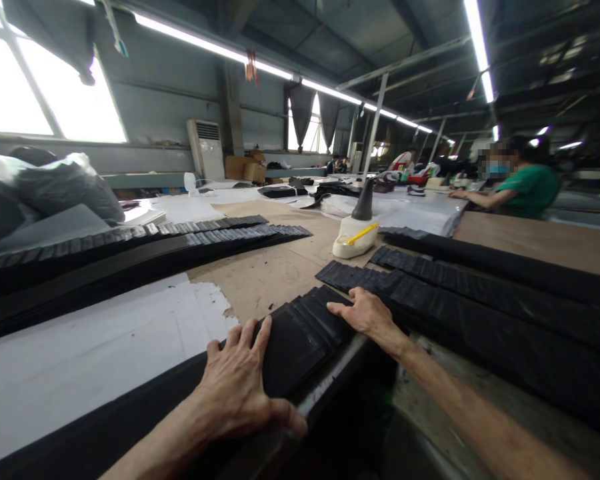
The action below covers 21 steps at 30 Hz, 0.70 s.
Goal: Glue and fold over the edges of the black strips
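Observation:
Overlapping black fabric pieces (293,340) lie in a fanned row along the near table edge. My left hand (243,383) rests on this row with fingers spread, its thumb toward the table edge. At the row's far end, my right hand (365,312) touches the top pieces, its index finger and thumb apart. Neither hand shows anything gripped. Just right of my right hand, another fanned row of black pieces (420,293) runs toward the lower right. Beyond the hands stands a white container (345,245) with a dark cone-shaped top and a yellow-handled tool (363,233) against it.
More black strips (145,257) lie in rows at the left, beside white paper sheets (105,360). Brown paper (285,267) covers the table's middle. Filled plastic bags (55,183) sit far left. A person in a green shirt (530,180) works at the right.

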Motion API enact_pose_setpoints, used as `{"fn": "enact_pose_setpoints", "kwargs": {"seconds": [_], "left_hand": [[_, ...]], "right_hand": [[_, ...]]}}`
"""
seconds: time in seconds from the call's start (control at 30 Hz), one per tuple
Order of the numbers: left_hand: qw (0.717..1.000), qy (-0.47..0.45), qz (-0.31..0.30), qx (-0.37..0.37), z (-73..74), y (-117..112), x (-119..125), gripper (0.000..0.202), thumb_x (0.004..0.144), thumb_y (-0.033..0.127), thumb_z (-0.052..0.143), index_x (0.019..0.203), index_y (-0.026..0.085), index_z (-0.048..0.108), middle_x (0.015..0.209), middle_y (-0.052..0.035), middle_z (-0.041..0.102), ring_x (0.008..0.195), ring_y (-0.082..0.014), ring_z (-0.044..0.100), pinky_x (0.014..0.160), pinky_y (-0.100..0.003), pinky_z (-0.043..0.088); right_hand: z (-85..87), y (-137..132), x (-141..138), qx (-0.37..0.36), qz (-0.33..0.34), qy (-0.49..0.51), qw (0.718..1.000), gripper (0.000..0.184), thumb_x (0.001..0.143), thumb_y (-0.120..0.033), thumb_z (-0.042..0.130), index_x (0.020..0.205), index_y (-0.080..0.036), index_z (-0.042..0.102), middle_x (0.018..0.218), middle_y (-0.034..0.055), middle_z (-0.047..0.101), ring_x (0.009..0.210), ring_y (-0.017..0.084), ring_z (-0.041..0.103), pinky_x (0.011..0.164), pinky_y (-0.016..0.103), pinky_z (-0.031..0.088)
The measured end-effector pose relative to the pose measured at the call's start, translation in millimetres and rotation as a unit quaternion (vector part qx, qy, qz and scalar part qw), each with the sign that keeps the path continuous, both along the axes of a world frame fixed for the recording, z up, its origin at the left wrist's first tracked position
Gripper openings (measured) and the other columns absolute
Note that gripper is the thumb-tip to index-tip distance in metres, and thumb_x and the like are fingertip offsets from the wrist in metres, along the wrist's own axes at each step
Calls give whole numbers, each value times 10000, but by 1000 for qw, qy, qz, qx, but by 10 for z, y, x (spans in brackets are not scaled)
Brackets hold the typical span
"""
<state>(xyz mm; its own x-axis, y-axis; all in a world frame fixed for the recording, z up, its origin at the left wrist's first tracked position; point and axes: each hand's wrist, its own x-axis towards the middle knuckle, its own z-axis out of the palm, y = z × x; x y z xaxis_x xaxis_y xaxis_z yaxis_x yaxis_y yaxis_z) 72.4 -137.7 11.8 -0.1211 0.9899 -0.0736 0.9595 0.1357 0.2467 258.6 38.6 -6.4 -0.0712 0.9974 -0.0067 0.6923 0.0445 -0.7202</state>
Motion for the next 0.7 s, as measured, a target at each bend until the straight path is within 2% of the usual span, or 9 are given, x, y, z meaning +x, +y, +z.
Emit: {"fn": "enact_pose_setpoints", "kwargs": {"seconds": [0.13,0.23,0.33,0.4,0.5,0.6,0.7], "left_hand": [[998,-58,1,-17,63,-2,-53,1213,470,816,542,1420,170,156,1480,-110,216,1306,-377,249,1030,-623,205],[989,-140,38,-9,92,60,-141,1026,554,678,597,1389,179,273,1401,-130,370,1257,-367,345,1035,-572,241],[976,-209,65,-7,80,161,-278,789,583,518,628,1279,196,440,1215,-96,559,1117,-305,507,960,-434,391],[969,-238,66,-13,55,231,-356,662,578,464,638,1175,202,526,1104,-66,621,1019,-279,572,873,-376,455],[958,-277,69,-25,34,309,-425,576,530,422,687,1053,200,591,1021,-48,653,965,-281,598,808,-347,485],[942,-326,68,-47,91,321,-498,562,504,394,714,1017,199,597,982,-37,664,949,-270,609,764,-316,507],[917,-385,50,-89,208,252,-621,569,498,348,704,1037,214,581,940,-5,675,889,-245,632,698,-293,530]], "right_hand": [[84,11,35,-97,14,142,985,299,852,-397,553,999,-139,585,1043,59,598,948,185,574,841,401,461],[150,-137,28,-144,30,285,947,378,898,-453,432,1052,-135,565,1009,84,624,888,172,602,781,365,493],[138,-431,-57,-179,48,404,896,456,894,-506,336,1017,-150,593,920,100,666,883,206,623,745,359,509],[80,-658,-165,-213,63,462,859,372,826,-464,462,950,-152,621,863,89,682,862,230,635,740,373,514],[-19,-934,-357,-268,82,523,805,235,653,-309,652,808,-133,653,808,87,690,809,247,644,758,383,515],[-66,-1060,-477,-294,85,564,767,153,554,-211,696,680,-133,660,729,73,689,760,241,644,769,373,516],[-46,-1067,-486,-297,99,595,740,128,508,-175,709,623,-140,665,674,53,682,751,238,640,788,366,513]]}}
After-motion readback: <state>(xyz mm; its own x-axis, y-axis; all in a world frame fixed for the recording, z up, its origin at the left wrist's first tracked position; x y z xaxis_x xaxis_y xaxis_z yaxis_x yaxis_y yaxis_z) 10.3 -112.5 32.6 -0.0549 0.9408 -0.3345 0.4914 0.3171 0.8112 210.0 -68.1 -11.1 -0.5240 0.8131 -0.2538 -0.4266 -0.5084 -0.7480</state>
